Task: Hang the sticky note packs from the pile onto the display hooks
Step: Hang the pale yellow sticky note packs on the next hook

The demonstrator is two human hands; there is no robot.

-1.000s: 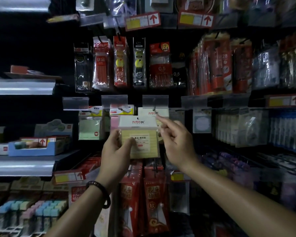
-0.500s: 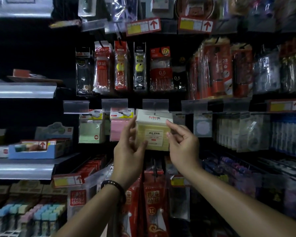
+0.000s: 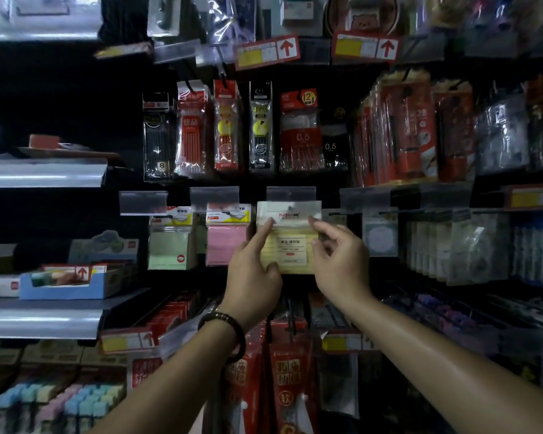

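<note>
A yellow sticky note pack with a white header card hangs level with the neighbouring packs, right under a clear tag holder. The hook itself is hidden behind that holder. My left hand is in front of the pack's left side, its straight index finger pressing the header and its thumb lying on the lower left corner. My right hand is at the pack's right edge. Its index fingertip touches the header's right end, and the other fingers are loosely curled. Neither hand wraps round the pack.
A pink pack and a green pack hang just to the left, and a white round-note pack hangs to the right. Pen refill bags hang above, red packets below. A blue box sits on the left shelf.
The yellow pack went from my left hand's grip, lower and left, up to the hook position. Both hands let go of its sides and now touch its header with their index fingers.
</note>
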